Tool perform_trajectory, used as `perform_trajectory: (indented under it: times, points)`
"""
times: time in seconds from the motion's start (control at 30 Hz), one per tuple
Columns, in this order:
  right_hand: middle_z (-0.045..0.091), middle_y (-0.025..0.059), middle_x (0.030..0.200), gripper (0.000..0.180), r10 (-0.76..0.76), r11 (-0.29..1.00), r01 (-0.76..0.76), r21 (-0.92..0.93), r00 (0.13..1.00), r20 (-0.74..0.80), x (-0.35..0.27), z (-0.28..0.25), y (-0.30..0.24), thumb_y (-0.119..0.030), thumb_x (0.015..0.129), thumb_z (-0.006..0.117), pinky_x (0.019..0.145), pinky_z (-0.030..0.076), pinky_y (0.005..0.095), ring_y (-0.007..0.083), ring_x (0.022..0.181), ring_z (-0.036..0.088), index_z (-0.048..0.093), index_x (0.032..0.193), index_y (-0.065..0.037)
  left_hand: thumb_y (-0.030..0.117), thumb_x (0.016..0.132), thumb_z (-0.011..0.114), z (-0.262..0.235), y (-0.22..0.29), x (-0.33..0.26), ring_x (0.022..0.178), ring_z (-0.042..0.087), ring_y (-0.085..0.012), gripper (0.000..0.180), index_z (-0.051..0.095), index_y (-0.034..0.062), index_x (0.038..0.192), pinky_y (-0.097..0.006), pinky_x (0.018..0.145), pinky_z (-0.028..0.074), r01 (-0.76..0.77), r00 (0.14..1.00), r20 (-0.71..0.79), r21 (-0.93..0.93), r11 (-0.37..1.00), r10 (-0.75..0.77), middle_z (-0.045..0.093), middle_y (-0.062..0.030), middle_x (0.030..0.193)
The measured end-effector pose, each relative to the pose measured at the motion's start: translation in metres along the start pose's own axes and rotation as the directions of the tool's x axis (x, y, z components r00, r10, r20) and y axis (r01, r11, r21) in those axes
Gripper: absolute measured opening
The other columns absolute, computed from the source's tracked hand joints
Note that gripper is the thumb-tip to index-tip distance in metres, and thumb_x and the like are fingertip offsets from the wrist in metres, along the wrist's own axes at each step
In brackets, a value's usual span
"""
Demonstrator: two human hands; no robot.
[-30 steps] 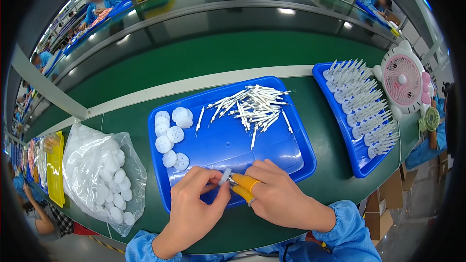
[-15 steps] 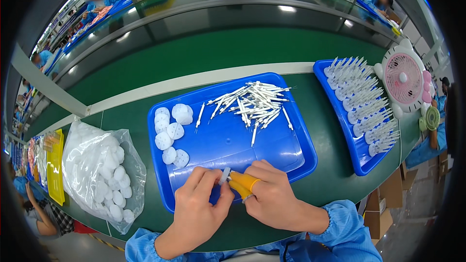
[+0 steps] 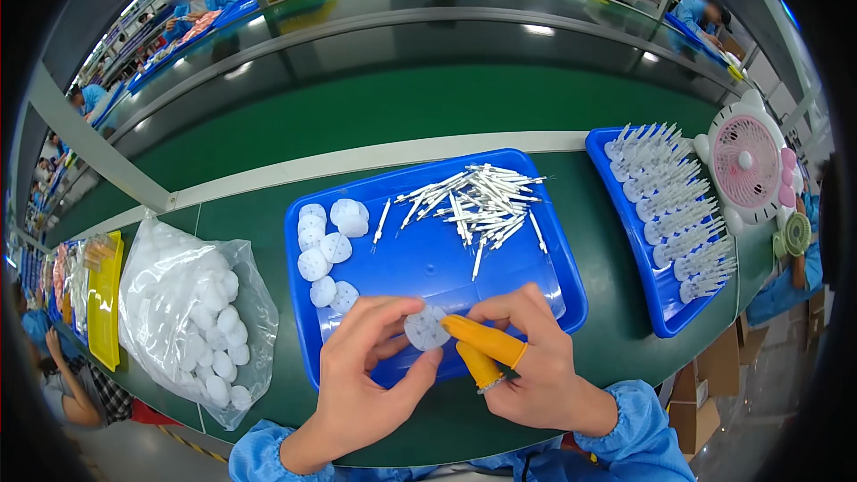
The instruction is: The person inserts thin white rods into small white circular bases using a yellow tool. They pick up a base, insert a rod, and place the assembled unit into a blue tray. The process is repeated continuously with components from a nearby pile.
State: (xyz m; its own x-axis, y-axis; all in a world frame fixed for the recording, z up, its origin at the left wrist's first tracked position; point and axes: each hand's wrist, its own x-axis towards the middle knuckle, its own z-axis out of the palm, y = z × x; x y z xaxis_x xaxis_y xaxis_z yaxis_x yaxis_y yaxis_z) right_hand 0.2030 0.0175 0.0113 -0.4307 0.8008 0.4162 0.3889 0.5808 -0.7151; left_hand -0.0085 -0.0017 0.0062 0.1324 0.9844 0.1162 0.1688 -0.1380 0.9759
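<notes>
My left hand [image 3: 379, 366] pinches a translucent white round disc [image 3: 427, 328] between thumb and fingers, its marked flat face turned up. Yellow finger covers [image 3: 486, 344] sheathe the thumb and forefinger of my right hand [image 3: 540, 366]. The covered forefinger touches the disc's right edge, while the thumb is spread away from it lower down. Both hands are over the near edge of a blue tray [image 3: 420, 290]. Inside it, several similar discs [image 3: 336, 247] line the left side, and a pile of thin white sticks with fine wire ends [image 3: 486, 201] lies at the far right.
To the left, a clear plastic bag [image 3: 192, 321] holds many white discs, beside a yellow tray [image 3: 105, 303]. A second blue tray [image 3: 665, 308] of upright sticks on discs stands right, near a pink-and-white fan [image 3: 745, 161]. Co-workers in blue [image 3: 201, 0] sit beyond.
The disc has turned from nearly edge-on to face-up in my left hand. My right thumb and forefinger, closed together at the disc before, have parted. The view has shifted slightly.
</notes>
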Motion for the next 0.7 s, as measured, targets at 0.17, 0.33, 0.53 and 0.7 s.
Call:
perform_trajectory:
  times: [0.17, 0.33, 0.53, 0.7]
  points:
    - [0.064, 0.0138, 0.117, 0.048, -0.041, 0.999, 0.041, -0.017, 0.999, 0.033, -0.0005, -0.0012, 0.0027, 0.007, 0.061, 0.073, 0.081, 0.048, 0.0391, 0.0301, 0.094, 0.055, 0.079, 0.109, 0.007, -0.019, 0.086, 0.072, 0.0004, 0.0002, -0.0001, 0.123, 0.07, -0.0281, 0.053, 0.059, -0.0058, 0.135, -0.036, 0.101, 0.063, 0.008, 1.0, -0.015, 0.03, 1.0, -0.008, 0.055, -0.0116, 0.126]
    - [0.064, 0.0143, 0.117, 0.05, 0.027, 1.0, -0.027, 0.0, 1.0, 0.009, -0.0024, -0.0014, -0.0004, 0.007, 0.06, 0.073, 0.079, 0.048, 0.0393, 0.0301, 0.093, 0.055, 0.079, 0.11, 0.007, -0.01, 0.085, 0.079, 0.0036, -0.0017, -0.0007, 0.117, 0.073, -0.0252, 0.053, 0.062, -0.0008, 0.135, -0.036, 0.098, 0.064, 0.007, 0.998, -0.065, 0.003, 1.0, -0.007, 0.061, -0.0115, 0.124]
    - [0.064, 0.0145, 0.113, 0.049, -0.037, 0.998, 0.034, 0.05, 0.997, 0.068, -0.0036, 0.0019, -0.0011, 0.008, 0.058, 0.072, 0.078, 0.048, 0.0382, 0.0307, 0.092, 0.055, 0.079, 0.107, 0.008, -0.007, 0.084, 0.081, 0.0043, -0.0028, -0.0005, 0.113, 0.074, -0.0243, 0.054, 0.064, 0.0011, 0.135, -0.037, 0.096, 0.065, 0.012, 0.997, -0.075, 0.017, 1.0, -0.01, 0.065, -0.012, 0.122]
    - [0.063, 0.0148, 0.115, 0.048, -0.035, 0.999, 0.036, -0.009, 0.998, 0.044, -0.0052, -0.0029, 0.0018, 0.007, 0.058, 0.072, 0.079, 0.047, 0.0396, 0.0308, 0.092, 0.055, 0.078, 0.105, 0.009, -0.007, 0.083, 0.081, 0.004, -0.0015, -0.0006, 0.112, 0.074, -0.0247, 0.055, 0.064, 0.0021, 0.135, -0.037, 0.095, 0.065, 0.014, 0.997, -0.078, 0.029, 0.999, -0.011, 0.065, -0.0122, 0.123]
